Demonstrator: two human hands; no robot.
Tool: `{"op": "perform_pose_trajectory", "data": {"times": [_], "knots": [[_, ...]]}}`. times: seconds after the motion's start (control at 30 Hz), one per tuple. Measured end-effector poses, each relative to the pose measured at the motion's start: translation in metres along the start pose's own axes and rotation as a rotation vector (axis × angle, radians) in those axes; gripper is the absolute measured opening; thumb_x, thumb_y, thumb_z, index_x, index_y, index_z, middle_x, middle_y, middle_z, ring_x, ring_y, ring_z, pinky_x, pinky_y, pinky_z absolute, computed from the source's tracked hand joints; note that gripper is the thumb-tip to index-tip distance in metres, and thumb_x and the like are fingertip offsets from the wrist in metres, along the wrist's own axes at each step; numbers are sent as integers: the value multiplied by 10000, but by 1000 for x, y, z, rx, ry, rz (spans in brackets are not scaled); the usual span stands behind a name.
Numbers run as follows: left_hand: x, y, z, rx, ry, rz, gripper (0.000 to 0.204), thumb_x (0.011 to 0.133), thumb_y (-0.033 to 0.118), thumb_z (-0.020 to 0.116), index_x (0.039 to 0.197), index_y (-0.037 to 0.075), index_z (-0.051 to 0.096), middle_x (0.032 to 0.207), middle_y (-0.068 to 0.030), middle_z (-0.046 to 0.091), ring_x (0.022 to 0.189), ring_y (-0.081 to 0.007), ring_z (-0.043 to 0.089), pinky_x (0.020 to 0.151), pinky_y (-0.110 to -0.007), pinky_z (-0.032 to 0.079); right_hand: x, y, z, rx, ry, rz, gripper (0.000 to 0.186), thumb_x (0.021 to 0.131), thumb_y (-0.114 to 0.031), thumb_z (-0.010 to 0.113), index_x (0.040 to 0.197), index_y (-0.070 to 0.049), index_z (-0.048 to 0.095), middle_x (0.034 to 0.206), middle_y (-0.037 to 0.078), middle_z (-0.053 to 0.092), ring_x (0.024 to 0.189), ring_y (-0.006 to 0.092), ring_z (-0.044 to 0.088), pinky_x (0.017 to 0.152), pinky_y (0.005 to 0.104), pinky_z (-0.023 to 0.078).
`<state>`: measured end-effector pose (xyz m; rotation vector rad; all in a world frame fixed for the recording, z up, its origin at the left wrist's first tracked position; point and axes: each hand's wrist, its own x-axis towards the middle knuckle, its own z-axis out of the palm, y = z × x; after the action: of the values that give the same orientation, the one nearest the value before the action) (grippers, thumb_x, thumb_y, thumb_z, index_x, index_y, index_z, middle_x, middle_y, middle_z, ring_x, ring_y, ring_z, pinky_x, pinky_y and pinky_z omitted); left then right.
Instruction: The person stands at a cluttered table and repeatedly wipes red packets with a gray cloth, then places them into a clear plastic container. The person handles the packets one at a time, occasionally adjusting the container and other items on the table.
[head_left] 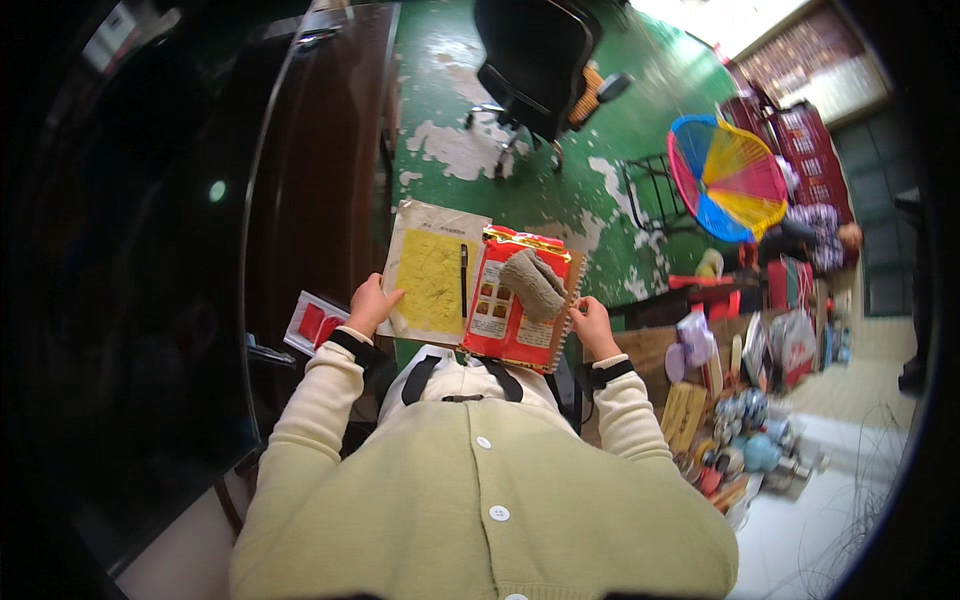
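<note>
In front of my lap, my left hand (pixel 371 306) is closed on the left edge of a pale sheet with a crinkled yellow panel (pixel 427 285), thumb on top. My right hand (pixel 594 328) pinches the right edge of a brown spiral-bound notebook (pixel 576 275), beside its wire coil. On the notebook lies a flat red package (pixel 488 333) with small pictures and gold ends. A grey folded cloth (pixel 533 284) rests on the package. Between the yellow panel and the package is a black pen (pixel 463 280), lying lengthwise. What lies beneath is hidden.
A dark brown table (pixel 320 150) runs along the left, with a white-and-red box (pixel 318 322) at its edge. Ahead stands a black swivel chair (pixel 538 60). A multicoloured round chair (pixel 727 178) and a seated person (pixel 815 235) are at right, near a cluttered wooden table (pixel 645 360).
</note>
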<state>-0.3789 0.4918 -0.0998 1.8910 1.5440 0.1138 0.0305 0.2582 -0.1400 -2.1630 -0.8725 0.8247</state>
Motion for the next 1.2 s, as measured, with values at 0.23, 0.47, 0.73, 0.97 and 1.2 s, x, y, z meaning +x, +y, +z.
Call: {"op": "perform_pose_trajectory", "data": {"times": [0.23,0.47,0.73,0.97,1.2], "knots": [[15,-47,-24,-114,117,-217,556,804,402,779,1136,-16,624,1091,-255,700,1045,-423,668,902,-471,533,92,-93,38,-184,-131,-316,173,874,-128,700,913,17,615,826,108,680,704,192,676,619,338,532],[36,-88,-33,-211,226,-413,563,785,420,795,1081,-32,638,1064,-270,702,1023,-414,682,871,-452,548,206,-178,105,-72,-461,-307,189,860,-140,705,932,15,624,815,119,689,718,184,665,652,334,536],[47,-107,-24,-335,339,-651,580,760,402,820,1082,-38,622,1119,-280,692,1068,-420,671,906,-452,540,297,-262,177,-292,-539,-633,235,844,-161,707,1000,3,645,941,181,691,809,297,700,731,391,553],[77,-127,-24,-353,351,-770,568,769,392,810,1080,-42,617,1105,-266,694,1053,-416,671,895,-451,537,347,-299,250,-354,-589,-645,193,849,-180,694,959,-25,658,996,233,696,859,384,686,768,416,544],[113,-167,-21,-339,320,-823,565,771,369,807,1102,-47,618,1131,-258,695,1070,-411,671,909,-454,535,376,-316,312,-432,-605,-643,169,862,-167,681,966,-34,663,992,207,702,918,346,697,775,424,551]]}}
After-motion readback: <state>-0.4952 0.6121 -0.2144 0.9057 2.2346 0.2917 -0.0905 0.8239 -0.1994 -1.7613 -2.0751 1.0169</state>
